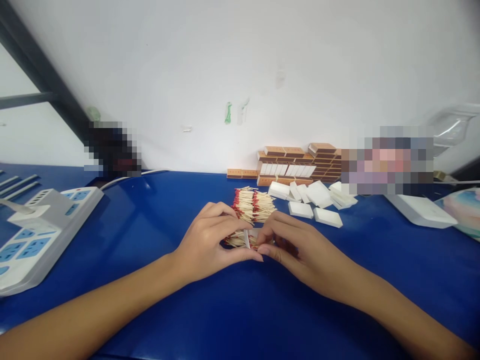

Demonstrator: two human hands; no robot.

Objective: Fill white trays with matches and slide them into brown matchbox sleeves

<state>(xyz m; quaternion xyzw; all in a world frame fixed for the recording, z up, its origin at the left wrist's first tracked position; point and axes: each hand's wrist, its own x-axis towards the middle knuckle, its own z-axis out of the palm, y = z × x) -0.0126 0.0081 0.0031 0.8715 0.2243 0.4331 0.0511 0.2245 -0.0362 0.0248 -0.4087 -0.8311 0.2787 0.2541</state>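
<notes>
My left hand (210, 240) and my right hand (292, 245) meet at the middle of the blue table (150, 235). Together they pinch a small white matchbox tray (250, 238) with red-tipped matches in it. My left fingers also curl round a small bundle of matches (234, 240) sticking out of the tray's left side. Just behind the hands lies a loose pile of matches (253, 204). Both hands are closed on the tray.
Several white inner trays (318, 202) lie scattered at the back right, in front of stacked brown matchbox sleeves (300, 162) against the white wall. A white power strip (33, 230) sits at the left edge. A white flat box (420, 210) rests at the right.
</notes>
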